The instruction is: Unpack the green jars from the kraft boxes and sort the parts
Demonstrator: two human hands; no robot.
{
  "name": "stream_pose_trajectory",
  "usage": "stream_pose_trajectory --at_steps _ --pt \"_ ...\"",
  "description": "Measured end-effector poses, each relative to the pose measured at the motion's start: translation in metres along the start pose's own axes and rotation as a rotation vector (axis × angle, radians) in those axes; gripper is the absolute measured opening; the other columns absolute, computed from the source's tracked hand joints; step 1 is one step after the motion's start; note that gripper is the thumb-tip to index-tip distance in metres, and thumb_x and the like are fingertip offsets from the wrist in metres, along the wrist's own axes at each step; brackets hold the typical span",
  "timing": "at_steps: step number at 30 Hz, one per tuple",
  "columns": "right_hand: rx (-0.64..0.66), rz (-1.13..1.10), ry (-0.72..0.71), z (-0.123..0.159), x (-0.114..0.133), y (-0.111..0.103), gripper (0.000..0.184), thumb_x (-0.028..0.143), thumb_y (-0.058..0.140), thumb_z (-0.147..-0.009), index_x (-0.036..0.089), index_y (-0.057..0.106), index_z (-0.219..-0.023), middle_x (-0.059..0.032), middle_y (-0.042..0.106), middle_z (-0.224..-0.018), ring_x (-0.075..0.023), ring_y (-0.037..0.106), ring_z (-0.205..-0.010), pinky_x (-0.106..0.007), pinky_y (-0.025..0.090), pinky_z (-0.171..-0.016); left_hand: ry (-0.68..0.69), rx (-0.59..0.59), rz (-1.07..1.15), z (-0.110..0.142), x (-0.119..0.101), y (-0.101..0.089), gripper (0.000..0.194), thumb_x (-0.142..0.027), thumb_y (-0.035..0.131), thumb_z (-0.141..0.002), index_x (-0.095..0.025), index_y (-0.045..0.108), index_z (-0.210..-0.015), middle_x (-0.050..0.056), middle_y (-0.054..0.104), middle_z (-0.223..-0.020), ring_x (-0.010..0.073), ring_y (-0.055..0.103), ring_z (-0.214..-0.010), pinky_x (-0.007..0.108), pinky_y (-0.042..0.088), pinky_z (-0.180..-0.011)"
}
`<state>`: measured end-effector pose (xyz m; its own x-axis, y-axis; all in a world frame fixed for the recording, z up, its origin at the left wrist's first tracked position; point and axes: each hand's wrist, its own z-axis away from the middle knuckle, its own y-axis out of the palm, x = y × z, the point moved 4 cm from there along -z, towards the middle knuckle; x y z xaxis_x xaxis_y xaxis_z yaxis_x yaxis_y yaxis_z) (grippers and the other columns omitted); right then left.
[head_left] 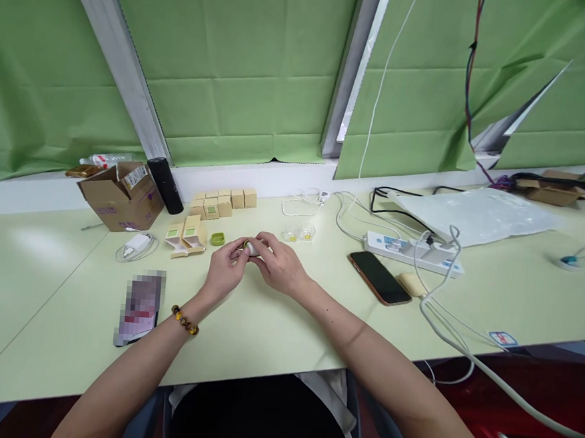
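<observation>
Above the middle of the table, my left hand (226, 268) and my right hand (279, 265) meet around a small white rounded piece with a yellow-green edge (252, 248). Fingers of both hands are closed on it, and they hide part of its shape. A small olive-green square tray (217, 239) sits just left of my left fingertips. Beyond it stand two opened small cardboard boxes (192, 233). Clear plastic cups (299, 232) with yellow bits lie behind my right hand.
Several small closed boxes (218, 204) stand at the back beside a black cylinder (165, 185) and a large carton (122, 197). A phone (379, 277), power strip (413, 253) and loose cables occupy the right. Another phone (138, 308) and a white charger (137, 246) lie left.
</observation>
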<state>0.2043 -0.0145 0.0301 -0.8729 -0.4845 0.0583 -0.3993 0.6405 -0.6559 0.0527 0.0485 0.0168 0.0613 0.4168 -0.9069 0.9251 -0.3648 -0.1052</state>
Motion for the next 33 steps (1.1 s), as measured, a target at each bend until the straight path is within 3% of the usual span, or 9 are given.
stream_pose_trajectory --at_steps 6,10,16,21,28,33 --pt "0.001 -0.058 0.009 0.001 -0.003 0.0 0.035 0.031 0.051 -0.11 0.02 0.054 -0.143 -0.016 0.065 -0.122 -0.0231 0.069 -0.09 -0.034 0.057 -0.069 0.055 -0.016 -0.116 0.0 -0.005 -0.005 0.031 -0.027 0.078 -0.089 -0.022 0.081 -0.12 0.009 0.081 -0.113 0.0259 0.076 -0.098 0.039 0.061 -0.093" --pt "-0.002 -0.112 0.023 0.004 -0.007 0.0 0.035 0.034 0.054 -0.109 0.022 0.057 -0.142 -0.0154 0.065 -0.123 -0.0234 0.07 -0.092 -0.035 0.059 -0.071 0.035 -0.023 -0.076 -0.001 -0.003 -0.006 0.031 -0.026 0.082 -0.086 -0.023 0.083 -0.117 0.008 0.082 -0.108 0.0241 0.076 -0.091 0.039 0.061 -0.094" --pt "0.007 -0.154 0.026 0.007 -0.01 0.001 0.034 0.035 0.053 -0.11 0.021 0.059 -0.14 -0.0147 0.064 -0.122 -0.0229 0.07 -0.093 -0.034 0.058 -0.071 0.004 -0.01 -0.089 -0.001 0.002 -0.007 0.034 -0.028 0.082 -0.085 -0.022 0.083 -0.118 0.009 0.082 -0.115 0.0249 0.077 -0.096 0.041 0.061 -0.096" --pt "0.016 -0.145 0.0 0.005 -0.011 0.004 0.031 0.033 0.05 -0.11 0.021 0.058 -0.138 -0.0142 0.065 -0.121 -0.0221 0.069 -0.09 -0.034 0.056 -0.07 0.027 0.022 -0.165 -0.002 -0.001 -0.005 0.031 -0.029 0.075 -0.089 -0.022 0.082 -0.119 0.008 0.082 -0.116 0.025 0.078 -0.097 0.04 0.063 -0.093" --pt "0.041 -0.033 -0.008 0.001 -0.004 0.008 0.027 0.03 0.047 -0.111 0.018 0.058 -0.132 -0.0153 0.066 -0.118 -0.0229 0.066 -0.083 -0.034 0.051 -0.065 0.019 0.081 -0.233 -0.003 -0.006 -0.002 0.029 -0.023 0.063 -0.092 -0.021 0.083 -0.114 0.003 0.083 -0.093 0.02 0.078 -0.08 0.032 0.063 -0.082" --pt "0.021 -0.017 0.001 0.0 -0.004 0.007 0.027 0.033 0.045 -0.112 0.017 0.057 -0.13 -0.0159 0.065 -0.118 -0.0222 0.064 -0.08 -0.034 0.051 -0.062 -0.033 0.084 -0.206 -0.003 -0.005 -0.002 0.033 -0.028 0.061 -0.096 -0.019 0.08 -0.121 0.004 0.083 -0.094 0.021 0.078 -0.081 0.035 0.064 -0.083"
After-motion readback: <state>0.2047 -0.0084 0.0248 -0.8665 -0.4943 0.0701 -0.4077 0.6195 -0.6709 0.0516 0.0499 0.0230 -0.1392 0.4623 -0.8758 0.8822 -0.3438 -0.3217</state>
